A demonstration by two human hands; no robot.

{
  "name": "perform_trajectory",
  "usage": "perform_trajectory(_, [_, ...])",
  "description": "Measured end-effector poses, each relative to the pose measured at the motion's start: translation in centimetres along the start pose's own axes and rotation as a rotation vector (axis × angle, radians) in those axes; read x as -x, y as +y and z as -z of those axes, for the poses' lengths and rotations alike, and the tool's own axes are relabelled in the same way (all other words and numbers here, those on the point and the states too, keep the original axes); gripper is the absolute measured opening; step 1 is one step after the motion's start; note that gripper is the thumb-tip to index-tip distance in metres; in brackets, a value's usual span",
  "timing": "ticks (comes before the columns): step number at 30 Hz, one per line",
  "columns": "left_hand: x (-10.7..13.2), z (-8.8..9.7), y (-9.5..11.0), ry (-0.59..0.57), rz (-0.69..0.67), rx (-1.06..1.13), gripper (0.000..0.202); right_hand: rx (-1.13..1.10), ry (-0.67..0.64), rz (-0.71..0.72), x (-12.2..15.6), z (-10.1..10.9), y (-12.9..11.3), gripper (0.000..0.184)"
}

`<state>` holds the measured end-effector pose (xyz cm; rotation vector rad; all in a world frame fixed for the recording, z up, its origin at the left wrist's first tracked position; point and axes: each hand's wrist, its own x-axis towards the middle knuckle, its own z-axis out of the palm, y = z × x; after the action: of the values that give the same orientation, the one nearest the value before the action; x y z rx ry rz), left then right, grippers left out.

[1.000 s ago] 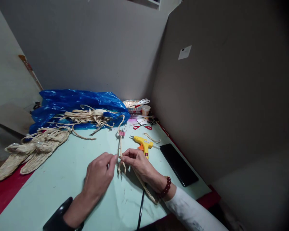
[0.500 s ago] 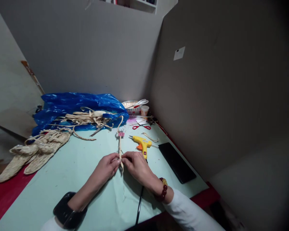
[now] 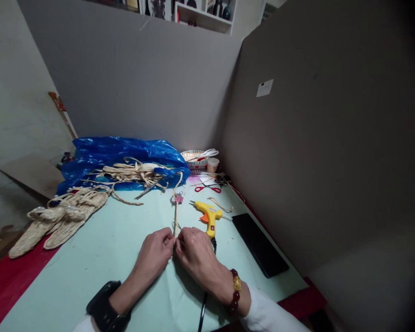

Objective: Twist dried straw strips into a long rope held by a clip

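Pinching a pale straw strand (image 3: 176, 217), two bare hands meet near the centre of a pale green tabletop (image 3: 86, 272). The left hand (image 3: 154, 253) has thumb and fingers closed together on the strand's near end; the right hand (image 3: 198, 252) has its fingers bunched on that same end from the other side, the tips partly hidden. The strand runs straight away from them to a pink clip (image 3: 179, 198). It looks light, dry and pliable, with some grip to its surface, and would probably fray or split under a hard tug; a gentle fingertip pinch close to the near end seems best. A yellow glue gun (image 3: 210, 215) lies just to the right.
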<state>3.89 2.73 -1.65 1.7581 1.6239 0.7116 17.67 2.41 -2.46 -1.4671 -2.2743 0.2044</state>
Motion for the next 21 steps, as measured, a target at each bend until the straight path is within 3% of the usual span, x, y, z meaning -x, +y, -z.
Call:
perform_trajectory(6, [-0.3,-0.3,-0.8,-0.109,0.095,0.441,0.018,0.003,0.047,-0.004,0.1,-0.3,-0.3,0.016])
perform_trajectory(12, [-0.8,-0.2,-1.5,-0.089,0.103,0.568,0.016,0.234,0.111,0.121,0.5,-0.8,-1.7,0.004])
perform_trajectory(17, [-0.6,0.4,-1.3,-0.063,0.064,0.605,0.011,0.45,0.112,0.232,0.9,-1.2,-3.3,0.017])
perform_trajectory(21, [-0.3,0.4,-1.1,-0.112,0.147,0.743,0.016,0.469,0.146,0.27,1.6,-1.6,-3.4,0.02])
